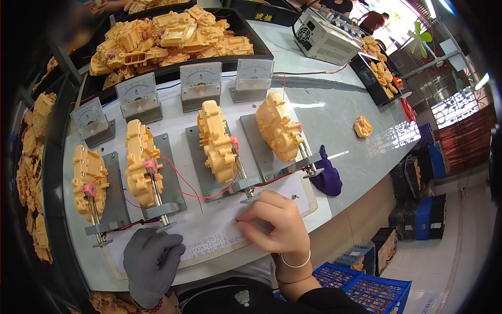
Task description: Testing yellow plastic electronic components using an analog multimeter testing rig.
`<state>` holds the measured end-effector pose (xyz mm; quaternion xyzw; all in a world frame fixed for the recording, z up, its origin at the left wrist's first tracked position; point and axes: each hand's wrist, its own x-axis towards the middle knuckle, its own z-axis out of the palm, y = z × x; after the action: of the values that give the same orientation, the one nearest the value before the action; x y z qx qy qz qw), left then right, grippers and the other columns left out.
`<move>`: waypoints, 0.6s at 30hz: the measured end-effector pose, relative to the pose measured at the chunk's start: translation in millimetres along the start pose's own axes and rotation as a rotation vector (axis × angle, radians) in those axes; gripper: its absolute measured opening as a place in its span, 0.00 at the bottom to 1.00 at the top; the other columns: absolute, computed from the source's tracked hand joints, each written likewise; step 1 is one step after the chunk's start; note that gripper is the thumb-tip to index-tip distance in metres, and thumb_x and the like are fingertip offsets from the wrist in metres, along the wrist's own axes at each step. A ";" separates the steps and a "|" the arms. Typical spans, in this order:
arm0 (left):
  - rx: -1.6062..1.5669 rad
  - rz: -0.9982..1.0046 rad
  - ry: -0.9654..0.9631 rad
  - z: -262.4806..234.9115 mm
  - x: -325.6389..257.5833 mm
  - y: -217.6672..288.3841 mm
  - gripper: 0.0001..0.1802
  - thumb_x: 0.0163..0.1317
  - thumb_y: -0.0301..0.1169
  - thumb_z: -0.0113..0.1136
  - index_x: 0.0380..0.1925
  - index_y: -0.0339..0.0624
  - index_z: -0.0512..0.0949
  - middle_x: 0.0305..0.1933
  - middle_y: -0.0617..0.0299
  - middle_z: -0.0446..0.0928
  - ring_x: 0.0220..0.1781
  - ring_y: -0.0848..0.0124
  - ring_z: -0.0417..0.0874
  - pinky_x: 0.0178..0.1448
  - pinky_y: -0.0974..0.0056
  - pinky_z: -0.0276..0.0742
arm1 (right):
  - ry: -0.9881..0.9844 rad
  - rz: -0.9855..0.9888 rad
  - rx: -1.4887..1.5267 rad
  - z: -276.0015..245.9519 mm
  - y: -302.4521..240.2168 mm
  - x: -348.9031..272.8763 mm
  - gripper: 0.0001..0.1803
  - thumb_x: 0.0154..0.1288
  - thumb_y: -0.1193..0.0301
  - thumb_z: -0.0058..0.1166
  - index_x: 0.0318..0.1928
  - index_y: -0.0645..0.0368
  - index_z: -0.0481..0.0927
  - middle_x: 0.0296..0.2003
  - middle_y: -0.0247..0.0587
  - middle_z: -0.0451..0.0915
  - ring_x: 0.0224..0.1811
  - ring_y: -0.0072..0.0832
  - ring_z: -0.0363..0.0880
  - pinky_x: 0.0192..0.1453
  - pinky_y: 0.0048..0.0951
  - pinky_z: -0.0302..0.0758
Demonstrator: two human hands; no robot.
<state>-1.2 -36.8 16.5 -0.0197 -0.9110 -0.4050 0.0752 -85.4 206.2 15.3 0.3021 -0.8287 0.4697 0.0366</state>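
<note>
Four yellow plastic housings sit clamped on grey stands across the middle of the head view, each below a white meter. The right hand (272, 222), bare, lies low centre on the white sheet (209, 230) covering the surface, its grip pressed together on something tiny near the lever (250, 194) of the third housing (217, 141); what it pinches is too small to tell. The left hand (151, 261), in a grey glove, rests at lower left with fingers loosely curled, holding nothing I can see. Red wires (183, 183) loop just beside the right fingertips. A snagged wire could pull loose, I think, or the tiny piece could slip and be lost.
</note>
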 end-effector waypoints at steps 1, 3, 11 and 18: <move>0.002 -0.003 0.011 0.7 -0.3 -0.2 0.11 0.46 0.22 0.69 0.32 0.43 0.82 0.27 0.56 0.77 0.30 0.60 0.76 0.32 0.59 0.72 | 0.002 -0.003 0.003 -0.1 0.2 -0.3 0.06 0.49 0.78 0.63 0.28 0.59 0.78 0.24 0.39 0.72 0.26 0.35 0.73 0.29 0.32 0.70; 0.004 0.006 0.015 1.6 -0.3 -0.9 0.12 0.45 0.23 0.69 0.32 0.43 0.82 0.27 0.55 0.77 0.31 0.59 0.77 0.32 0.59 0.72 | -0.003 0.010 0.000 0.0 0.5 -1.3 0.06 0.49 0.79 0.63 0.28 0.59 0.78 0.24 0.39 0.72 0.26 0.35 0.73 0.28 0.32 0.70; 0.013 0.011 0.015 1.2 -0.9 -1.5 0.12 0.46 0.23 0.69 0.33 0.42 0.82 0.30 0.54 0.77 0.32 0.59 0.77 0.33 0.59 0.72 | 0.000 0.022 -0.002 -0.4 -0.4 -0.6 0.06 0.48 0.79 0.63 0.27 0.60 0.78 0.24 0.39 0.73 0.25 0.35 0.73 0.28 0.32 0.70; 0.001 0.018 0.022 4.5 -0.1 -2.7 0.12 0.45 0.22 0.69 0.32 0.42 0.81 0.28 0.55 0.76 0.26 0.62 0.75 0.29 0.61 0.70 | 0.013 0.012 0.001 -1.0 1.9 -1.9 0.06 0.49 0.79 0.63 0.27 0.60 0.77 0.23 0.39 0.72 0.25 0.36 0.72 0.28 0.32 0.70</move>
<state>-1.9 -35.3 11.5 -0.0232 -0.9101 -0.4041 0.0889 -85.2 208.7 13.7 0.2942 -0.8300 0.4722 0.0390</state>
